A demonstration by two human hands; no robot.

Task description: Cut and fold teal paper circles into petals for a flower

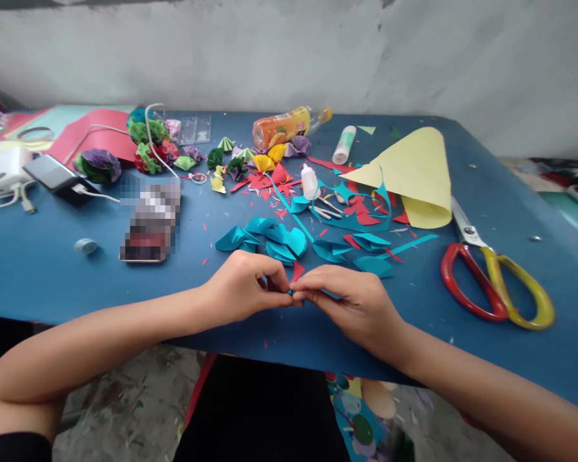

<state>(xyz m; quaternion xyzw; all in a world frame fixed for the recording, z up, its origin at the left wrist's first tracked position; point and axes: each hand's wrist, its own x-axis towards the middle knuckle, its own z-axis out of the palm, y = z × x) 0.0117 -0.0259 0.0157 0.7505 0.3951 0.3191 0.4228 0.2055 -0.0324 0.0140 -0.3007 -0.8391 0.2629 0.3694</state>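
My left hand (243,285) and my right hand (349,301) meet at the fingertips near the table's front edge. Between them they pinch a small piece of blue paper (291,292), mostly hidden by the fingers. Just beyond lie folded blue paper pieces (260,237) in a loose pile, with more folded blue pieces (332,250) to the right. A red paper scrap (297,271) lies right behind the fingertips. Farther back, a small white glue bottle (310,182) stands among blue offcuts (351,221) and red scraps.
Large scissors (476,256) with red and yellow handles lie at right, near a curled yellow sheet (414,167). A glue stick (344,145) and an orange drink bottle (289,125) are at the back. A phone (149,224), power bank (60,178) and cables occupy the left.
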